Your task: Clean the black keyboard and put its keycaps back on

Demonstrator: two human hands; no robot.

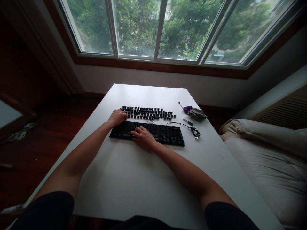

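A black keyboard [165,134] lies across the white table in front of me, many of its keys off. Loose black keycaps [155,112] stand in rows just beyond it. At the left end of those rows is my left hand [117,117], its fingertips closed together around a keycap [125,118], mostly hidden by the fingers. My right hand [144,138] rests over the left-middle part of the keyboard, fingers pointing left and somewhat apart, holding nothing I can see. Its fingers cover some of the keys below.
Right of the keyboard lie a coiled USB cable [195,132], a small keycap puller [187,121], a grey cloth [198,114] with a purple piece, and a thin brush [180,104]. A round wire ring [150,121] sits behind the keyboard. A beige sofa [261,159] stands right of the table [134,182].
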